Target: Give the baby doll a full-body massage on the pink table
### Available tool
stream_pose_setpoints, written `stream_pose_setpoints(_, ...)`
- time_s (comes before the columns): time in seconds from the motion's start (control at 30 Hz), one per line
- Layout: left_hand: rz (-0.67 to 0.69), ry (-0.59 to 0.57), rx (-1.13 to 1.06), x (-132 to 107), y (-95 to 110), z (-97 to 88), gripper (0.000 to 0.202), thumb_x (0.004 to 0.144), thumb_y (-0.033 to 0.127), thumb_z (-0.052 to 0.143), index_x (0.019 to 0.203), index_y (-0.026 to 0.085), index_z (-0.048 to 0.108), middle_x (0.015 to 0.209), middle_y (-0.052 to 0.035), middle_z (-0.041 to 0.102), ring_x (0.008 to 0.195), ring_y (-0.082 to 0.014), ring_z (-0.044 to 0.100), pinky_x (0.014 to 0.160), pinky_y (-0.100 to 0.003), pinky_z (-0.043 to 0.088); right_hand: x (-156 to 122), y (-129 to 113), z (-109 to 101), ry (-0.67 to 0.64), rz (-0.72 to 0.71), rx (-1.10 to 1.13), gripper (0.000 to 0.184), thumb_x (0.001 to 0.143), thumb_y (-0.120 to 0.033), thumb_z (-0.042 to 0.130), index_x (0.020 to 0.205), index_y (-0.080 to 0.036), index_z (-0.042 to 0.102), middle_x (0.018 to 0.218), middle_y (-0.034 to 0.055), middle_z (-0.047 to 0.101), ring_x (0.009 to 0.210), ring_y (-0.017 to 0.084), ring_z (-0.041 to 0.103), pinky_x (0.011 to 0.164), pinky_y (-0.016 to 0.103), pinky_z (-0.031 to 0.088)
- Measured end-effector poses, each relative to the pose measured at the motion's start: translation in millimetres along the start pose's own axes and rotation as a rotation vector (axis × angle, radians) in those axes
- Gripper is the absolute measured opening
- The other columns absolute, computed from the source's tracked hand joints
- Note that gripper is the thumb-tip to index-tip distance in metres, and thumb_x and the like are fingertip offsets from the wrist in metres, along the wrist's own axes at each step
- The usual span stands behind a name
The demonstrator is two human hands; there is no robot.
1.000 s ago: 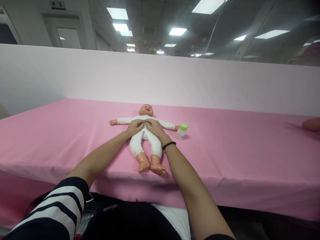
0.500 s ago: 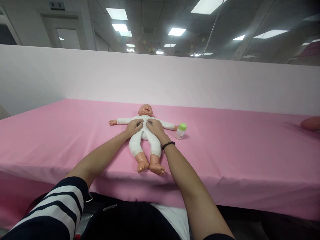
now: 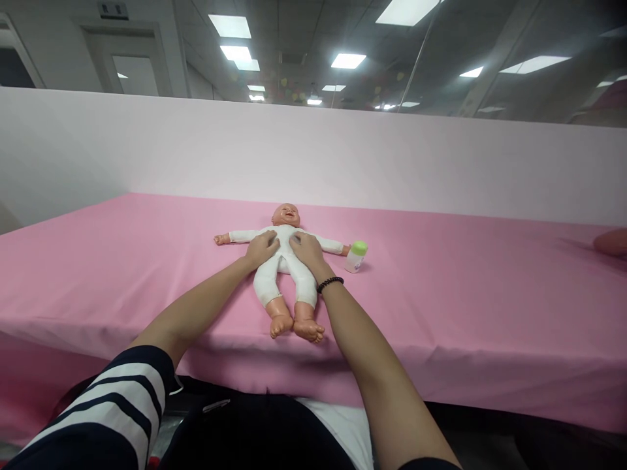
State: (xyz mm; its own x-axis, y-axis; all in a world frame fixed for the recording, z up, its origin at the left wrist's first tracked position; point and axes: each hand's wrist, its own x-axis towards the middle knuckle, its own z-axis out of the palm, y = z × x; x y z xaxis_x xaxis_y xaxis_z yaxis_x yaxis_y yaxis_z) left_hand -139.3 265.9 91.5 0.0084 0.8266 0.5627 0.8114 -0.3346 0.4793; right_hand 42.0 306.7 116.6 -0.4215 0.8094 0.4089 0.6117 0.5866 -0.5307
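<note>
A baby doll lies on its back on the pink-covered table, its head away from me and its arms spread wide. It has a white cloth body with bare plastic head, hands and feet. My left hand rests on the left side of its torso, fingers bent over the cloth. On the right side of the torso lies my right hand, with a dark beaded bracelet at the wrist. Both hands touch the doll without grasping it; their fingertips are partly hidden. A small baby bottle with a green cap stands by the doll's right-side hand.
The pink cloth covers the table and hangs over its near edge. A low white partition runs along the back, with glass above it. At the far right edge a brownish rounded object is cut off by the frame.
My hands have moved slightly apart on the doll's torso, leaving a wider gap between the fingers of the two hands. The doll and bottle stay in place.
</note>
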Motion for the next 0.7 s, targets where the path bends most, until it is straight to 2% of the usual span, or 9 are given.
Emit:
stream_pose_setpoints(0.1, 0.058, -0.029, -0.041, 0, 3, -1.5, 0.041, 0.094, 0.027, 0.040, 0.122, 0.018, 0.069, 0.131, -0.0085, 0.068, 0.127, -0.0251, 0.061, 0.115, -0.043, 0.044, -2, -1, -2, -0.004, -0.059, 0.016, 0.034, 0.095, -0.026, 0.047, 0.115, -0.017, 0.073, 0.122, 0.0109, 0.071, 0.118, 0.025, 0.064, 0.108, 0.036, 0.044)
stream_pose_setpoints(0.2, 0.116, -0.108, -0.079, 3, 2, -1.4, 0.046, 0.094, 0.027, 0.041, 0.132, 0.018, 0.065, 0.140, -0.0058, 0.062, 0.139, -0.0225, 0.051, 0.121, -0.042, 0.039, 0, 0, 1, -0.061, -0.120, 0.041, 0.040, 0.094, -0.024, 0.049, 0.129, -0.020, 0.067, 0.138, 0.0061, 0.063, 0.131, 0.019, 0.057, 0.115, 0.031, 0.039)
stream_pose_setpoints(0.33, 0.080, -0.146, -0.068, 7, -2, 0.7, 0.049, 0.095, 0.034, 0.044, 0.139, 0.019, 0.059, 0.152, -0.0068, 0.050, 0.148, -0.0257, 0.038, 0.126, -0.048, 0.028, 5, 2, 6, -0.120, -0.078, 0.024, 0.052, 0.097, -0.029, 0.048, 0.146, -0.013, 0.053, 0.156, 0.0096, 0.044, 0.149, 0.023, 0.036, 0.124, 0.037, 0.028)
stream_pose_setpoints(0.4, 0.031, -0.127, -0.047, 7, -4, 1.4, 0.050, 0.095, 0.037, 0.046, 0.138, 0.016, 0.059, 0.153, -0.0104, 0.048, 0.149, -0.0297, 0.035, 0.125, -0.051, 0.028, 6, 2, 6, -0.105, -0.037, 0.004, 0.056, 0.098, -0.034, 0.049, 0.147, -0.009, 0.050, 0.158, 0.0139, 0.040, 0.150, 0.027, 0.034, 0.123, 0.041, 0.028)
stream_pose_setpoints(0.47, 0.000, -0.093, -0.029, 5, -3, 1.0, 0.049, 0.095, 0.038, 0.046, 0.134, 0.013, 0.061, 0.150, -0.0150, 0.050, 0.146, -0.0342, 0.039, 0.122, -0.054, 0.032, 4, 1, 5, -0.064, -0.010, -0.015, 0.053, 0.098, -0.037, 0.049, 0.141, -0.008, 0.056, 0.152, 0.0176, 0.047, 0.144, 0.029, 0.044, 0.119, 0.042, 0.035)
stream_pose_setpoints(0.53, 0.008, -0.057, -0.025, 3, 0, -0.4, 0.046, 0.095, 0.036, 0.044, 0.128, 0.011, 0.064, 0.143, -0.0172, 0.057, 0.138, -0.0355, 0.049, 0.117, -0.056, 0.038, 1, -1, 2, -0.018, 0.005, -0.034, 0.043, 0.098, -0.034, 0.048, 0.127, -0.010, 0.066, 0.136, 0.0187, 0.062, 0.129, 0.031, 0.057, 0.111, 0.043, 0.042)
stream_pose_setpoints(0.63, 0.076, -0.044, -0.044, 0, 5, -2.9, 0.041, 0.094, 0.029, 0.042, 0.122, 0.013, 0.067, 0.134, -0.0134, 0.065, 0.128, -0.0291, 0.059, 0.115, -0.048, 0.043, -3, -3, -2, 0.014, -0.003, -0.046, 0.035, 0.099, -0.029, 0.044, 0.105, -0.014, 0.075, 0.113, 0.0155, 0.072, 0.113, 0.029, 0.065, 0.103, 0.042, 0.045)
stream_pose_setpoints(0.7, 0.126, -0.069, -0.066, 0, 7, -3.9, 0.042, 0.094, 0.028, 0.042, 0.124, 0.014, 0.068, 0.134, -0.0104, 0.066, 0.129, -0.0244, 0.059, 0.116, -0.042, 0.043, -4, -4, -2, -0.002, -0.038, -0.035, 0.033, 0.100, -0.031, 0.046, 0.106, -0.016, 0.075, 0.114, 0.0124, 0.072, 0.113, 0.026, 0.065, 0.105, 0.041, 0.045)
